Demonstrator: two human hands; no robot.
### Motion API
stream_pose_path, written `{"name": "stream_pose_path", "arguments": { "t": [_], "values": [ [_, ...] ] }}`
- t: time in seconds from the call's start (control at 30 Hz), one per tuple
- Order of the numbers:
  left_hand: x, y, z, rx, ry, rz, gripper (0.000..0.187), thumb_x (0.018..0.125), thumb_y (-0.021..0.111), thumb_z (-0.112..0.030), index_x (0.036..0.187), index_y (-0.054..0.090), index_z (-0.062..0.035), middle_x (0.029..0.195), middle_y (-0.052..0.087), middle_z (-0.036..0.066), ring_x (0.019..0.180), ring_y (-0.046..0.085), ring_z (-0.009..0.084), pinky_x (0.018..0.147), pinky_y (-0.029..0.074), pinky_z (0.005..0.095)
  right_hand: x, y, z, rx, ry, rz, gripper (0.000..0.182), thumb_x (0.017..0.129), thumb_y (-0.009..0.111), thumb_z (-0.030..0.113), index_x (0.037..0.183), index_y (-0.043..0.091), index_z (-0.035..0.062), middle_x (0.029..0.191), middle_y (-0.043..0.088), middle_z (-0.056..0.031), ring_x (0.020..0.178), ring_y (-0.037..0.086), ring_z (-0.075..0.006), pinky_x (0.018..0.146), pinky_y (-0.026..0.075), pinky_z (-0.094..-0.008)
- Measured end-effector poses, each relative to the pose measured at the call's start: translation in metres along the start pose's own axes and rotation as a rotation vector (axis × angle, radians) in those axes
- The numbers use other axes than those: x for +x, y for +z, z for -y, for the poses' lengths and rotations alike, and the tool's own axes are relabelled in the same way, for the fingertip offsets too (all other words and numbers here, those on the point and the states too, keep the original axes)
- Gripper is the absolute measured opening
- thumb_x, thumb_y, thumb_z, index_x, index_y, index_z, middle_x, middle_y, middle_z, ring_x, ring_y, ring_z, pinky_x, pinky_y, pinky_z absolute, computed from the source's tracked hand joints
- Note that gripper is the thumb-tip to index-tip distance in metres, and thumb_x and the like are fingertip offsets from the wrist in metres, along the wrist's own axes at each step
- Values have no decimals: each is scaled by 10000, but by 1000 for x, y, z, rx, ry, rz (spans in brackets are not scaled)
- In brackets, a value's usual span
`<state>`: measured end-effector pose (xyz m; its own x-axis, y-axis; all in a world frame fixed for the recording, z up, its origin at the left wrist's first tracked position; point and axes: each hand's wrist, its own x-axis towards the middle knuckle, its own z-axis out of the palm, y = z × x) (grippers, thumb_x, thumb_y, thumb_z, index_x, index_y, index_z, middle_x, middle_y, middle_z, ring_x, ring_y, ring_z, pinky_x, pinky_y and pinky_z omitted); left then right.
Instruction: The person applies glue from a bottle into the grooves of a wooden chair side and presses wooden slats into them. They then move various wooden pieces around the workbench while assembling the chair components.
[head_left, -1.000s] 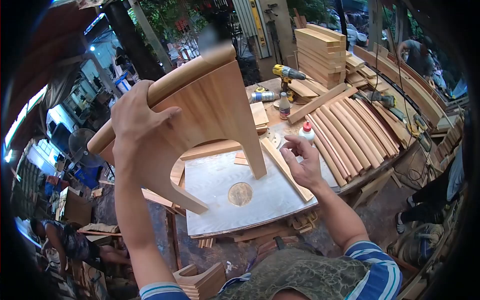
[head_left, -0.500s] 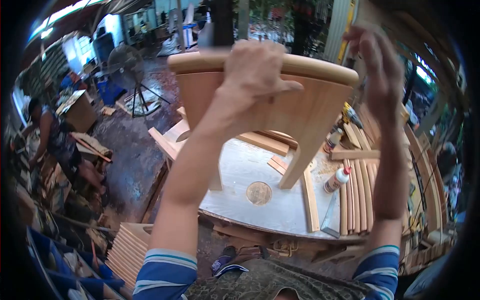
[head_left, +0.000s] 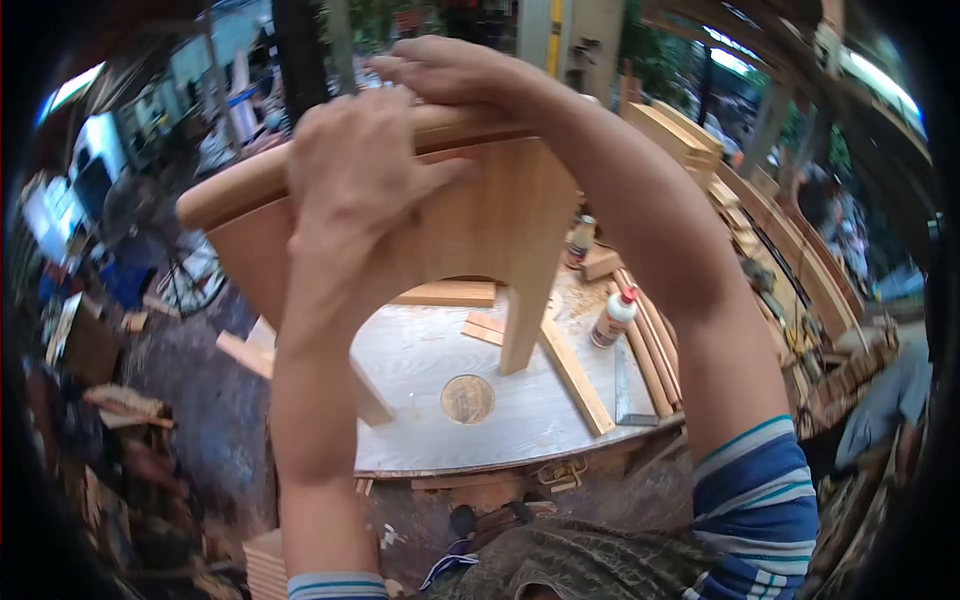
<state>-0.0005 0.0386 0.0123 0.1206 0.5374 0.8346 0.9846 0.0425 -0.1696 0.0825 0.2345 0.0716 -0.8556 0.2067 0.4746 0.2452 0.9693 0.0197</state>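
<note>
A wooden piece (head_left: 470,220) with an arched cut-out and a rounded top rail stands upright on its legs on the pale worktable (head_left: 420,445). My left hand (head_left: 355,160) grips the rail from above, its thumb lying along the near face. Over the rail, just right of it, my right hand (head_left: 440,70) lies flat with fingers stretched out, pointing left. The far side of the rail is hidden by my hands.
On the table's right are a white glue bottle with a red cap (head_left: 614,316), a metal square (head_left: 630,385), a wood strip (head_left: 578,380) and rounded rods (head_left: 650,350). Another bottle (head_left: 580,243) stands behind. A person (head_left: 885,410) is at the far right.
My right hand has come from the right, raised in the air, to the top rail beside my left hand. The view has turned right, and the wooden piece now appears tilted and further left.
</note>
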Motion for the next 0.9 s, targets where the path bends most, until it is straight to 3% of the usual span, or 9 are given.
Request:
{"name": "stream_pose_path", "arguments": {
  "t": [0.27, 0.4, 0.53, 0.6, 0.7, 0.73, 0.77, 0.83, 0.9],
  "values": [
    [-6, -10, -22, -109, -121, 114, 608, 721, 823, -462, 1178, 703, -79, 1112, 710, 175, 1106, 638, 382, 965, 489, 483, -21, -11, 38, 138, 333, -113, 548, 983, 552, 474, 1149, 737, -14, 1172, 703, -279, 1149, 659, -433, 1008, 505, -481],
    [-57, 8, -46, -78, 78, -374, 688, 811, 813, -299, 1398, 565, -42, 1398, 555, 192, 1267, 552, 361, 1087, 437, 495, -16, -7, 41, 161, 302, -112, 598, 977, 556, 541, 1170, 740, 5, 1214, 700, -253, 1182, 647, -423, 1030, 500, -474],
    [-182, 62, -102, -1056, -454, -270, 617, 936, 696, -158, 1471, 446, 20, 1456, 502, 209, 1369, 471, 337, 1141, 405, 461, -40, -23, 60, 249, 284, -101, 667, 941, 587, 629, 1216, 735, 40, 1275, 691, -219, 1216, 640, -395, 1047, 497, -467],
    [-211, 83, -116, -1389, -915, -278, 557, 1009, 617, -243, 1446, 440, 53, 1478, 471, 193, 1387, 449, 357, 1176, 358, 473, -77, -45, 89, 307, 256, -118, 622, 881, 665, 626, 1121, 769, 62, 1199, 718, -206, 1169, 667, -372, 1007, 516, -458],
    [-217, 98, -96, -1685, -1069, -327, 592, 1064, 505, -390, 1441, 434, 61, 1497, 446, 204, 1414, 410, 364, 1213, 287, 483, -119, -65, 111, 364, 146, -88, 531, 826, 731, 565, 999, 803, 68, 1093, 747, -201, 1098, 698, -358, 944, 544, -445],
    [-228, 118, -72, -1739, -1017, -288, 720, 1059, 426, -574, 1474, 437, 14, 1524, 446, 183, 1449, 364, 343, 1229, 239, 488, -135, -76, 121, 375, 117, -60, 514, 821, 734, 544, 994, 802, 65, 1085, 747, -199, 1089, 699, -358, 935, 547, -442],
    [-222, 122, -64, -1748, -1015, -266, 720, 1059, 426, -574, 1474, 437, 14, 1524, 446, 183, 1449, 364, 343, 1229, 239, 488, -149, -84, 130, 379, 95, -36, 497, 816, 736, 523, 990, 800, 62, 1077, 747, -197, 1081, 701, -357, 927, 550, -439],
    [-215, 116, -55, -2783, -385, -42, 672, 1094, 446, -464, 1551, 337, 17, 1485, 502, 155, 1390, 439, 367, 1236, 274, 526, -183, -101, 149, 372, 70, 15, 462, 806, 742, 482, 980, 797, 57, 1062, 747, -192, 1065, 705, -357, 909, 555, -433],
    [-196, 93, -84, -2961, -386, -74, 640, 1078, 487, -440, 1516, 397, 18, 1479, 516, 161, 1396, 443, 352, 1230, 295, 516, -206, -115, 170, 346, 64, 59, 428, 796, 748, 440, 971, 795, 52, 1046, 747, -188, 1048, 708, -356, 892, 561, -427]
  ]
}}
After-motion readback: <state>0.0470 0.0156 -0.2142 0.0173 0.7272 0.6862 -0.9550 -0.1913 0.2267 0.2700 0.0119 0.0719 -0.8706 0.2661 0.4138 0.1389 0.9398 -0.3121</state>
